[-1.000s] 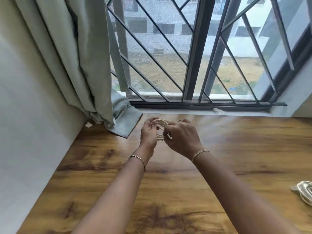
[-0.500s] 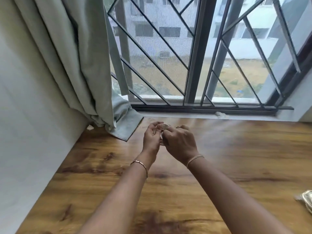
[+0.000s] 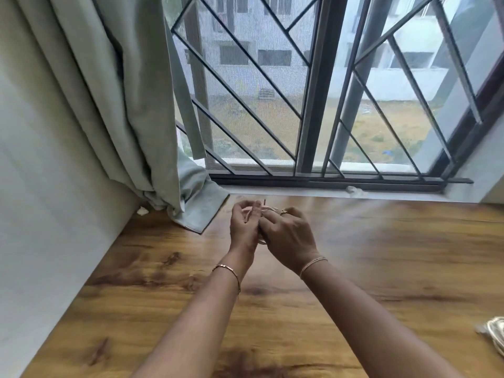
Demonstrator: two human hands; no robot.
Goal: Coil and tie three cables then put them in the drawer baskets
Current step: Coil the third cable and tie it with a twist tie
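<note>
Holding a pale cable (image 3: 269, 208) over the tabletop (image 3: 381, 255), both hands meet near the window (image 3: 313, 105). The left hand (image 3: 243, 227) curls its fingers round the cable's loops. The right hand (image 3: 289, 236) pinches the same cable from the opposite side. Most of this cable is hidden between the hands. A second cable (image 3: 495, 334) lies coiled on the tabletop at the right edge, well apart. The curtain (image 3: 109, 105) hem rests on the far left corner.

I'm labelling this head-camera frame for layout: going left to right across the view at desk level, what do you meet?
Curtain hem, left hand, right hand, white scrap, coiled cable at the right edge. Both hands grip a small cable between them, so it is unplaced.
</note>
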